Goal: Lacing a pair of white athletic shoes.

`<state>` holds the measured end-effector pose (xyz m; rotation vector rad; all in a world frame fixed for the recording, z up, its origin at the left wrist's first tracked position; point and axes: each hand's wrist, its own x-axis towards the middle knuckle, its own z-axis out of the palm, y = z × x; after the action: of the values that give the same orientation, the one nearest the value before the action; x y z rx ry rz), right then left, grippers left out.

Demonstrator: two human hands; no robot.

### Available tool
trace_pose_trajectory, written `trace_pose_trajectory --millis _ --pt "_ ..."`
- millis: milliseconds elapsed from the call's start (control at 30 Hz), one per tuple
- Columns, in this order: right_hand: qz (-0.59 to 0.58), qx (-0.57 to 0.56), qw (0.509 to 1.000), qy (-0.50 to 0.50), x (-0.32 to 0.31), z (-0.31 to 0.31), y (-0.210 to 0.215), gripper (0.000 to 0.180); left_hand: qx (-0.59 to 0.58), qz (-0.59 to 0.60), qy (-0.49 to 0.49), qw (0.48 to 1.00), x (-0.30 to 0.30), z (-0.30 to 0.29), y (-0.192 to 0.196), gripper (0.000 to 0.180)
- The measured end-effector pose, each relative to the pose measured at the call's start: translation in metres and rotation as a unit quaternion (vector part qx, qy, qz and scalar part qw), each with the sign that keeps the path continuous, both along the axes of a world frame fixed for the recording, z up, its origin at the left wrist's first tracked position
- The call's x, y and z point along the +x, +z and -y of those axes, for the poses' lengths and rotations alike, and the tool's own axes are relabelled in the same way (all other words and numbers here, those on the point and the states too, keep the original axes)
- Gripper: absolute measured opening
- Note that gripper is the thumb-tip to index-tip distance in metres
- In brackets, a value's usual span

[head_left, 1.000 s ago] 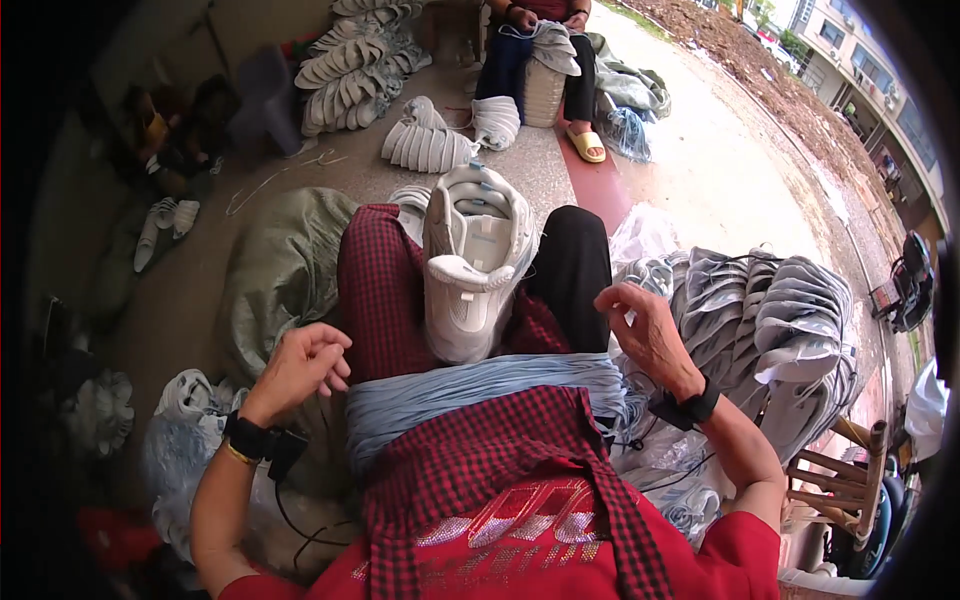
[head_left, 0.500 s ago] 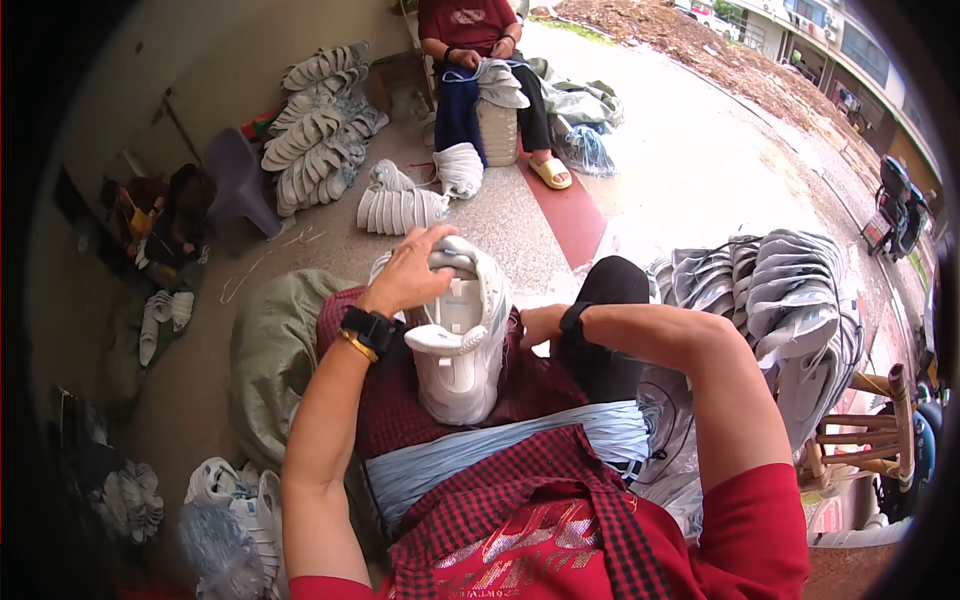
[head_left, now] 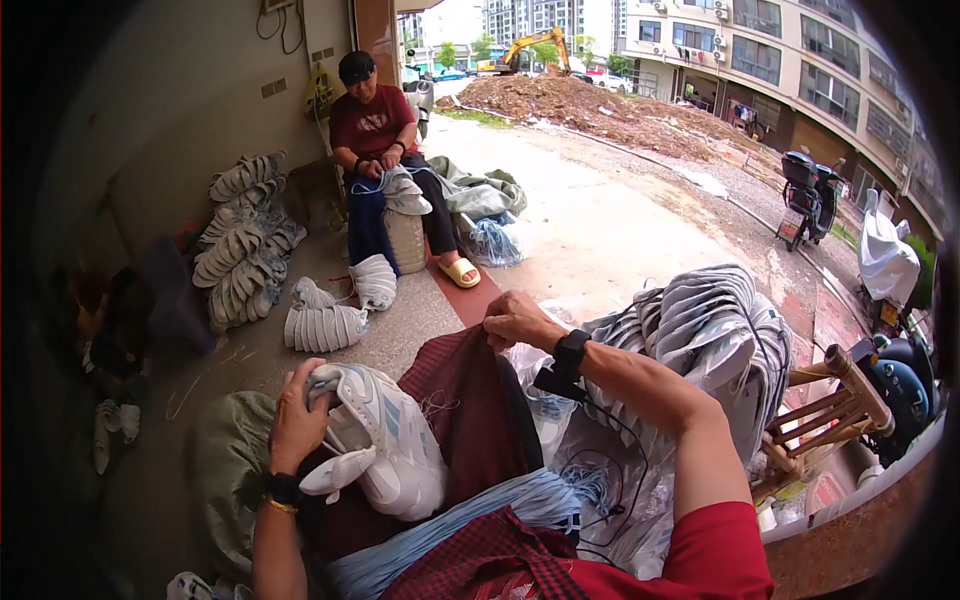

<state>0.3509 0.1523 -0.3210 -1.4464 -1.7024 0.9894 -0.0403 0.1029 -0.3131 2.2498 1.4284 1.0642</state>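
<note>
A white and grey shoe upper with pale blue side panels rests tilted on my lap. My left hand grips it at one end, the thumb hooked into its opening and the fingers outside. My right hand is raised beyond the shoe, its fingers pinched together at the top of the dark red checked cloth over my leg. What lies between those fingers is too small to tell. Loose pale thread shows beside the shoe. A bundle of light blue laces or cords lies across my lap.
Stacked shoe uppers stand close on my right, by a wooden stool. Green sacking lies left. Ahead, a seated person handles uppers, with more piles on the floor. Scooters stand outside.
My right hand has moved up and away from the shoe's side. The shoe has turned, showing its side panels. My view has swung up and to the right.
</note>
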Motion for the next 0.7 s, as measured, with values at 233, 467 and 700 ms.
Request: trace_pose_trajectory --millis 233,467,700 --pt "0.000 -0.048 0.998 -0.040 -0.005 -0.011 -0.042 0.032 -0.009 -0.077 0.077 0.994 0.013 -0.016 -0.002 0.041" --pt "0.273 0.122 0.951 0.077 -0.047 -0.039 -0.064 0.045 -0.042 -0.084 0.082 0.992 0.013 -0.016 -0.001 0.047" --pt "0.174 0.122 0.976 0.054 -0.068 -0.056 -0.072 0.035 -0.020 -0.096 0.077 0.992 0.040 -0.027 -0.014 0.045"
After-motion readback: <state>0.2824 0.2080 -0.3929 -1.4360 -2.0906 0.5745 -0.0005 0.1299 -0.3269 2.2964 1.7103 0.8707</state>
